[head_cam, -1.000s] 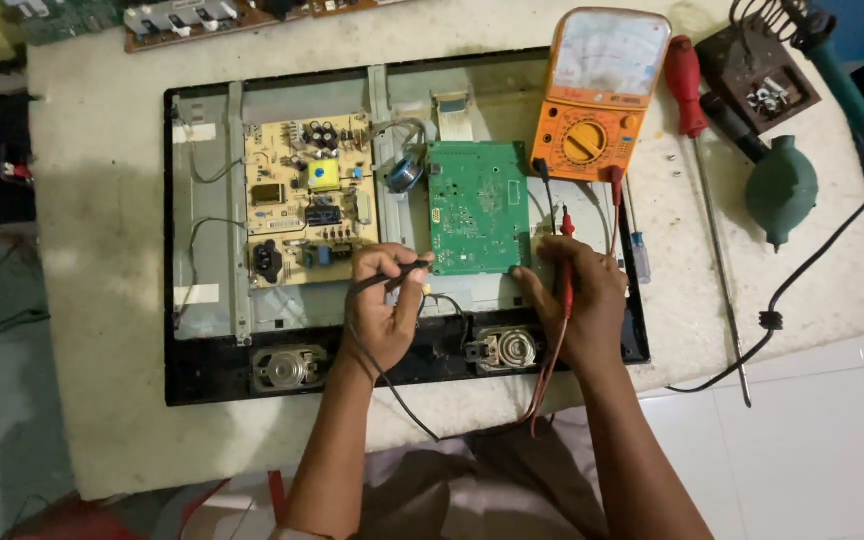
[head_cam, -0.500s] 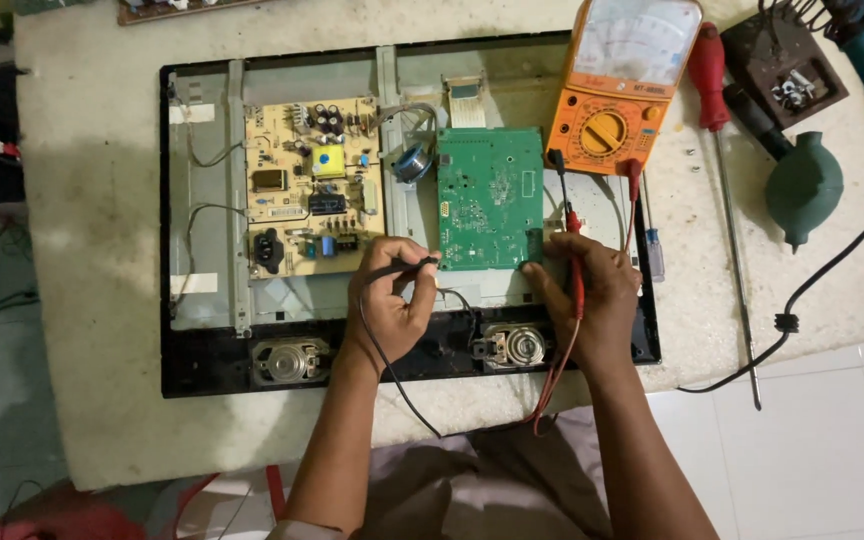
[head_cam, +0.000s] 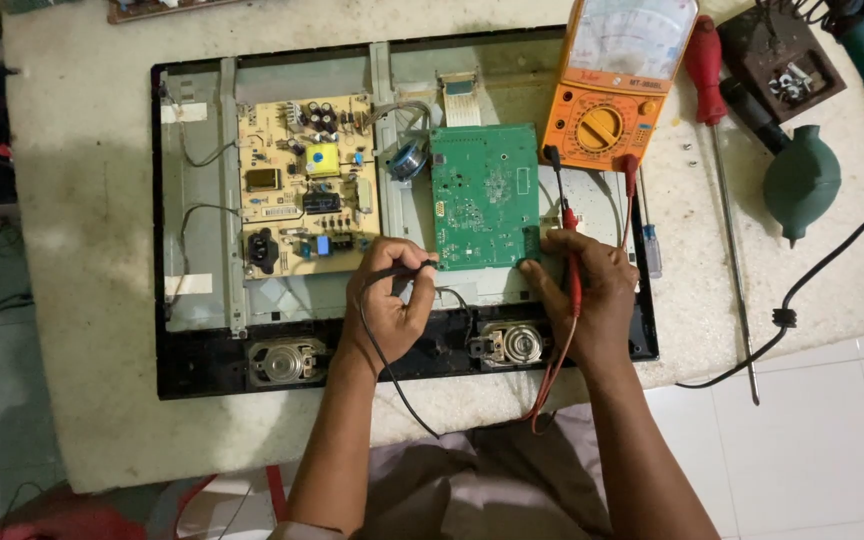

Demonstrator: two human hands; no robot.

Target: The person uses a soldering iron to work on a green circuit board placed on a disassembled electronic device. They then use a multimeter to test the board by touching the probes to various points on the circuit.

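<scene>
Head view: opened monitor back point(head_cam: 192, 300) on a table.
Left hand point(head_cam: 392, 305): grasping black probe point(head_cam: 404, 268) at green circuit board point(head_cam: 482, 195).
Right hand point(head_cam: 587, 285): grasping red probe point(head_cam: 572, 255).

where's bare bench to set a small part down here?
Bare table left of the open monitor chassis, and the strip along the near edge below the speakers. Crowded at right: multimeter, red screwdriver, green blower, black cable. Left hand and right hand hold probes at the green board.

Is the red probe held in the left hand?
No: the right hand holds the red probe at the green circuit board, while the left hand holds the black probe.
</scene>
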